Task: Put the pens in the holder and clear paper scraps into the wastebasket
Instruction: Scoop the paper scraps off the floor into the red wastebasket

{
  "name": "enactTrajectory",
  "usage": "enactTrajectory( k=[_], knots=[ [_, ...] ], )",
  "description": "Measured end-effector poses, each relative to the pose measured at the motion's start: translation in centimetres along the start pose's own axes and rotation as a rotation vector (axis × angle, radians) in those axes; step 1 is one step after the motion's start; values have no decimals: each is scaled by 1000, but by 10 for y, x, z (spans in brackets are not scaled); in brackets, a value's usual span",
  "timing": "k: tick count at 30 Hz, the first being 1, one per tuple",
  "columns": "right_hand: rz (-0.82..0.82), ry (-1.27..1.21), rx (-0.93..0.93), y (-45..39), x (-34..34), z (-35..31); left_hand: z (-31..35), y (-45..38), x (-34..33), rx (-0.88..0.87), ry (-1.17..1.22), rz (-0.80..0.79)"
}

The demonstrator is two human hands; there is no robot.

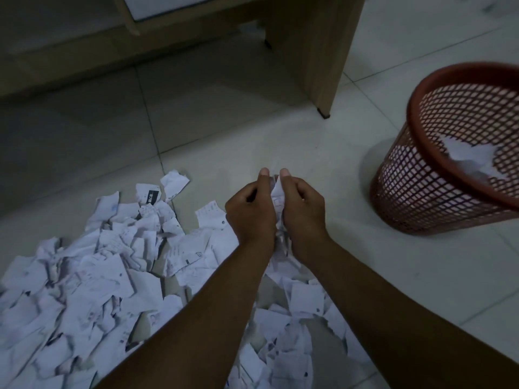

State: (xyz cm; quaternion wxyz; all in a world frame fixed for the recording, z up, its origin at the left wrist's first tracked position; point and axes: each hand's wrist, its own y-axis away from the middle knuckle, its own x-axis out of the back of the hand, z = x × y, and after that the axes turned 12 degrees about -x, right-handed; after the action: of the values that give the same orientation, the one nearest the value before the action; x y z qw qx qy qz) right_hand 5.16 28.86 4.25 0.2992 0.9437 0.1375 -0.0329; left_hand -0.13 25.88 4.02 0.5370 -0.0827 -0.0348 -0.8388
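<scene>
White torn paper scrap point(276, 192) being pinched between left hand point(250, 213) and right hand point(303, 213), fingers clenched; bare tile floor point(323, 153) lying open toward red mesh wastebasket point(438, 189).

The wastebasket point(460, 153) is cut off at the right edge. The heap of paper scraps point(92, 276) runs past the left and bottom edges, and the forearms hide part of it. Writing on the scraps is too small to read.

Dim, bluish — soft (edges warped).
</scene>
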Motion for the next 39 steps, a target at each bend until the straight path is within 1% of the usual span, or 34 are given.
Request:
enactTrajectory(
  k=[5,9,12,14,18,24,27,33,35,39],
  knots=[
    [39,-78,19,24,11,-63,63,4,-20,-8,47,-19],
    [89,-102,125,44,30,-130,132,9,-47,-28,134,-93],
    [178,-126,222,56,53,-187,186,16,-77,-79,204,-151],
    [202,-144,272,62,72,-219,217,24,-99,-104,254,-197],
    [248,-181,329,63,117,-258,254,45,-143,-133,303,-269],
    [373,-112,349,48,177,-259,248,79,-195,-137,258,-348],
    [416,-9,339,36,201,-245,232,86,-206,-150,207,-421],
    [468,235,304,18,229,-211,198,81,-205,-236,-87,-500],
    [480,330,324,15,231,-206,192,75,-202,-288,-152,-505],
    [482,540,407,17,228,-206,189,64,-187,-505,-256,-531]
  ],
)
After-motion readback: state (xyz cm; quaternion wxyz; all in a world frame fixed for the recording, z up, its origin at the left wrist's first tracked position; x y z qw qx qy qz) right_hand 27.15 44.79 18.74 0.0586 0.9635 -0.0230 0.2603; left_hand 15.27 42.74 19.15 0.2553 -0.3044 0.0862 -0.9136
